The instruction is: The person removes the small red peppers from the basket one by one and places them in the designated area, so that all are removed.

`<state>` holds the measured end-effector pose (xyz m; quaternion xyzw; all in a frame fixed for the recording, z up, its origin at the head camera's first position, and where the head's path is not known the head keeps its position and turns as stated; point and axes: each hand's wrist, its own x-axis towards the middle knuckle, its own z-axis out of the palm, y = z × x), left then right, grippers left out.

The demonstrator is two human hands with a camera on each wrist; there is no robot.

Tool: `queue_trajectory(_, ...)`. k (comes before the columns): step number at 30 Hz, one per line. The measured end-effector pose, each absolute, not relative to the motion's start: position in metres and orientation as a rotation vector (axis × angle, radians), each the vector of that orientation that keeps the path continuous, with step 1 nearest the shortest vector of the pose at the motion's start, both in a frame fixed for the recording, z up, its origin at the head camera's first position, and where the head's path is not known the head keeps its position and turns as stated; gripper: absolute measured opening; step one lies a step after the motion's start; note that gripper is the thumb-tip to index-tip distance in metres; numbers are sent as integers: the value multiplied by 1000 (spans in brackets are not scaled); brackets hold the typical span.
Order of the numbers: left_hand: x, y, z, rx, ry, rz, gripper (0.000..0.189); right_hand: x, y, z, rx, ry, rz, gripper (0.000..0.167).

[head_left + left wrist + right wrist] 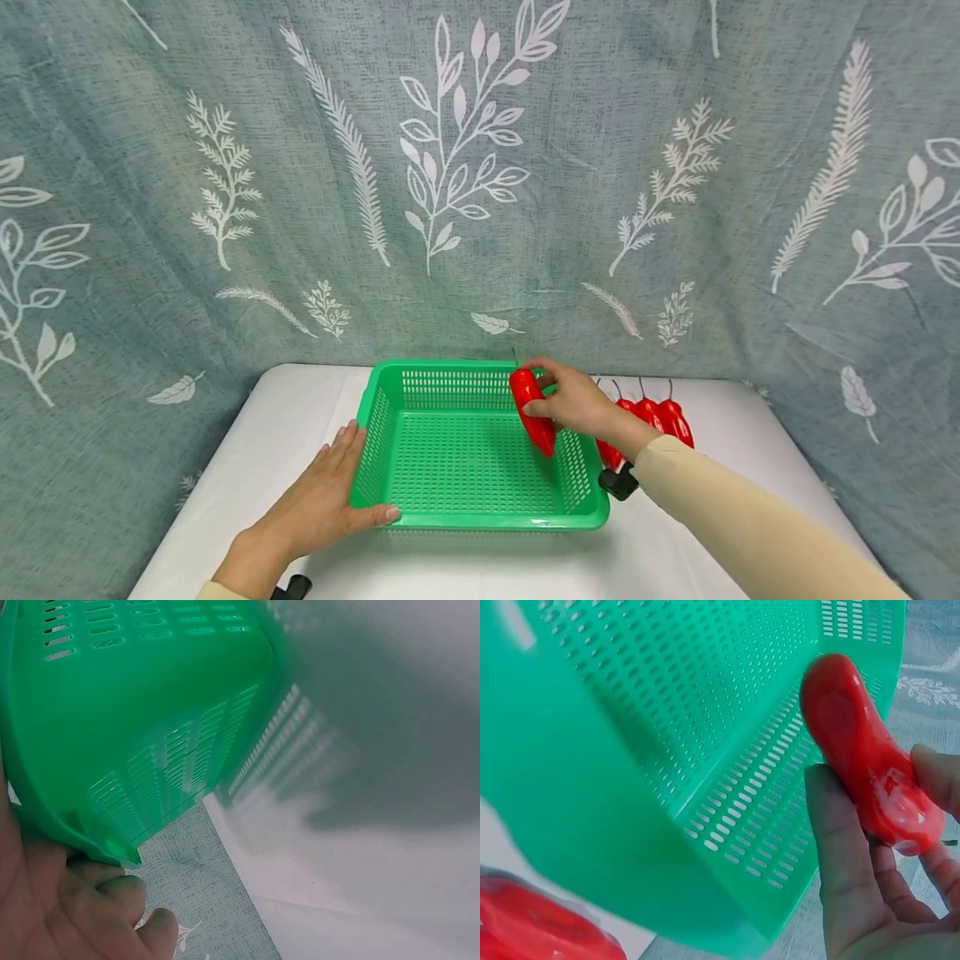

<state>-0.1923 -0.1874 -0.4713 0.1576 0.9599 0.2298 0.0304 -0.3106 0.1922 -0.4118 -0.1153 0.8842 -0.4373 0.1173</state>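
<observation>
A red chili pepper [534,414] with a thin dark stem is held between the thumb and fingers of my right hand [572,402], over the right end of a green plastic basket [495,522]. In the right wrist view the pepper [870,761] tilts across the inside of the basket [705,885]. My left hand [318,492] rests at the basket's near left corner, thumb along the front rim and straight fingers by the left side. The left wrist view shows the left hand [82,907] against the rim of the basket [142,735].
Several more red peppers [675,423] lie side by side to the right of the basket, partly hidden behind the right forearm. A white-covered table [540,571] carries everything. A grey-green curtain [570,208] with white leaf prints hangs behind it.
</observation>
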Motion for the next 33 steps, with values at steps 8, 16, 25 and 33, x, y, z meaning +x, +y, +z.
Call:
queue_trajectory(8,-192,-188,-471,490,2969,705,130,-310,210,-406,-307,2626,-1276,63)
queue_trajectory(16,-192,-188,-471,503,2975,683,130,-310,232,-400,-262,2632,-1286,65)
queue_trajectory(25,-192,-188,-468,526,2996,578,130,-311,254,-405,-219,2664,-1246,69)
queue_trajectory(33,-191,-187,-469,549,3045,499,127,-310,276,-403,-186,2682,-1237,71)
